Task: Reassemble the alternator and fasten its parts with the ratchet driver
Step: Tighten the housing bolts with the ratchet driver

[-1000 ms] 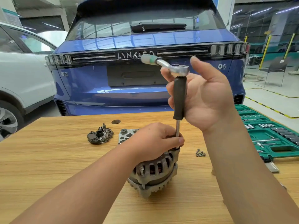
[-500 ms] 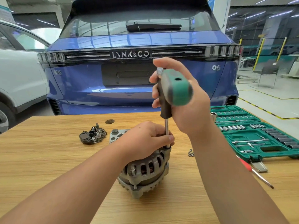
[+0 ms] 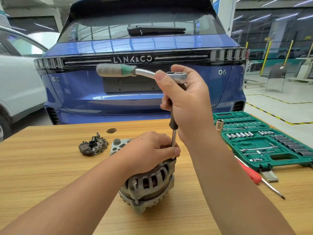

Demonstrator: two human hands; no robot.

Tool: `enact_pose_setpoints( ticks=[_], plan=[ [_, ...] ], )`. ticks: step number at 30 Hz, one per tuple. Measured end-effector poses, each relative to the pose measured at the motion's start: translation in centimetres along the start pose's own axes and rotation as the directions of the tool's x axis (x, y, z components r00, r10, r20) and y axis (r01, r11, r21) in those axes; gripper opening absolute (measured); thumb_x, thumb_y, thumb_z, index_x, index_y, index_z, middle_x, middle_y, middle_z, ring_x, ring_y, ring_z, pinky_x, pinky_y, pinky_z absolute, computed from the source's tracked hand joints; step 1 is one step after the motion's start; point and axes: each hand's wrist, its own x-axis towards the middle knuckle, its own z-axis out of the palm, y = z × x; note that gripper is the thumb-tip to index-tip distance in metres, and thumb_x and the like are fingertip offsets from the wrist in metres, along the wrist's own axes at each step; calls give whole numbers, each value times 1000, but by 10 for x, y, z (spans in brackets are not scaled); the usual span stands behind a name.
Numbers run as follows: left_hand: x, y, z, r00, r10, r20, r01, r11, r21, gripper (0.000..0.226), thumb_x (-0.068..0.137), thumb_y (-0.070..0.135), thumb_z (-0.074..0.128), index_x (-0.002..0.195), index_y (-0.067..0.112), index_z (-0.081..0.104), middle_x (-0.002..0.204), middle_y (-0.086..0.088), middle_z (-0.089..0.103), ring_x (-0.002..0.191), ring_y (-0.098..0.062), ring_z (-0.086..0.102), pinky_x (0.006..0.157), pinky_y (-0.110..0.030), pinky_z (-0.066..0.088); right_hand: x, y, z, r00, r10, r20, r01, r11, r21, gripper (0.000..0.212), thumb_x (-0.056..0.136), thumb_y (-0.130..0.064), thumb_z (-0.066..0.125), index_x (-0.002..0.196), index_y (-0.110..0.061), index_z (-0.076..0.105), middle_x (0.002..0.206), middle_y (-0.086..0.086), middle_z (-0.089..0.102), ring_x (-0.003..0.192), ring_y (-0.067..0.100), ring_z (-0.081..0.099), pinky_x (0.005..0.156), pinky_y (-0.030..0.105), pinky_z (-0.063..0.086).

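The right hand (image 3: 189, 106) grips the ratchet (image 3: 176, 76) at its head, handle pointing left, its shaft standing upright on the alternator (image 3: 149, 185). The left hand (image 3: 149, 150) lies over the alternator's top, fingers pinching the shaft's lower end. The alternator sits mid-bench (image 3: 42, 167); behind it lie two loose parts (image 3: 93, 145), to its right a green socket case (image 3: 264, 141).

Bare table (image 3: 42, 167) left of alternator (image 3: 149, 187), socket case (image 3: 264, 141) and screwdriver (image 3: 254, 175) crowding right

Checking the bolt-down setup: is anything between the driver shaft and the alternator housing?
Nothing visible: the driver shaft drops straight onto the alternator rim, steadied by the left hand; the right hand holds the ratchet.
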Motion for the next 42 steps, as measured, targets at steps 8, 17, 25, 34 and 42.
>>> enact_pose_setpoints(
  ticks=[8,17,25,34,42],
  plan=[
    [0,0,0,1000,-14,-2,14,1000,13,21,98,53,58,101,41,75,98,11,76,93,-13,71,88,-47,58,6,-11,-15,931,293,217,-342,910,237,25,86,-29,69,106,-14,64,88,3,73,63,10,51,63,25,36],
    [1,0,0,999,-27,-24,27,1000,1,19,98,52,59,99,42,76,95,14,76,91,-10,70,87,-43,58,8,-12,-17,868,369,332,-490,744,454,8,81,-20,64,87,-16,66,81,-2,62,67,10,58,67,25,45],
    [1,0,0,998,-37,-41,35,999,-37,18,99,47,60,96,40,77,95,17,76,93,-6,70,92,-42,56,-1,7,-12,910,-198,364,216,976,-11,29,95,-9,53,114,-29,62,107,2,62,79,20,61,69,37,54],
    [3,-2,1,999,-19,-45,18,1000,-11,22,97,54,60,96,39,76,93,8,76,89,-13,70,83,-43,57,12,9,-19,906,59,419,-192,940,282,27,98,-36,48,118,-25,63,93,4,61,73,19,57,65,34,46],
    [1,-4,1,1000,9,-23,-10,1000,-4,19,98,53,60,101,41,75,90,13,75,82,-10,69,79,-39,58,-2,-2,-5,999,-45,15,46,995,-90,37,84,-30,75,114,-23,54,69,-11,65,58,8,57,58,22,47]
  ],
)
